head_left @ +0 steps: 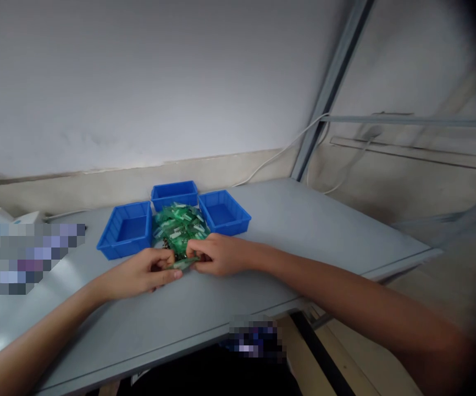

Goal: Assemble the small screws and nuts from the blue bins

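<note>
Between my two hands is a small green packet (184, 263), pinched at both ends just in front of a heap of green packets (180, 223). My left hand (149, 271) is closed on its left end, thumb on top. The fingers of my right hand (213, 254) are pressed together on its right end. Small dark and gold bits show at the heap's lower left edge, too small to make out. Three blue trays surround the heap: one to the left (126, 250), one behind (176, 202) and one to the right (233, 226).
The grey table (295, 220) has its front edge close to my body. White items (27, 217) and a blurred-out patch are at the left. A white cable (269, 160) runs along the wall to a metal frame post (324, 104) at the back right.
</note>
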A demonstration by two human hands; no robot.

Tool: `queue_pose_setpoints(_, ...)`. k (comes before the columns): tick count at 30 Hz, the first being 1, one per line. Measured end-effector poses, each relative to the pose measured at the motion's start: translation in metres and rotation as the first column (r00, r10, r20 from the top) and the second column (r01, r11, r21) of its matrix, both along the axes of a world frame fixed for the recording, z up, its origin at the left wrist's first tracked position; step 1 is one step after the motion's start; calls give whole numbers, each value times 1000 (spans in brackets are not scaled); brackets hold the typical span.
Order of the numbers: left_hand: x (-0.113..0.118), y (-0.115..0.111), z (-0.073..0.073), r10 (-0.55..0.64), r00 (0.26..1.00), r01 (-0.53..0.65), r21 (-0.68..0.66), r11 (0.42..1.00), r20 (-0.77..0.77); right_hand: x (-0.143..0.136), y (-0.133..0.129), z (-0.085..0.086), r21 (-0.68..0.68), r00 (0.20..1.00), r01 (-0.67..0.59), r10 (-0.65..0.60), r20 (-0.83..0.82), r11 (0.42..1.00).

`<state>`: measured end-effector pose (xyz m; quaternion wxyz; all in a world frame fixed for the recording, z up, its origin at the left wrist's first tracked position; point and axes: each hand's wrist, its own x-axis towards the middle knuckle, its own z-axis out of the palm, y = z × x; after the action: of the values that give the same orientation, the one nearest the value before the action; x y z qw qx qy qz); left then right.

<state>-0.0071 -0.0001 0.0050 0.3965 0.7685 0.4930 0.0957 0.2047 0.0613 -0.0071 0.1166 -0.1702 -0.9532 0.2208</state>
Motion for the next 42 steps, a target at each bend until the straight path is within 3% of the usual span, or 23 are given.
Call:
queue_pose_setpoints(19, -2, 3, -5, -10, 999, 10, -6, 1000, 46, 0, -3, 7, -51, 1000, 10, -10, 3, 999)
queue_pose_setpoints(25, -2, 3, -3, 19, 999, -18, 56, 998, -33, 0, -4, 8, -10, 1000, -4, 4, -18, 1000)
queue_pose_setpoints(42, -2, 4, -5, 28, 1000, -27, 75, 997, -7, 0, -3, 6, 18, 999, -6, 7, -42, 1000)
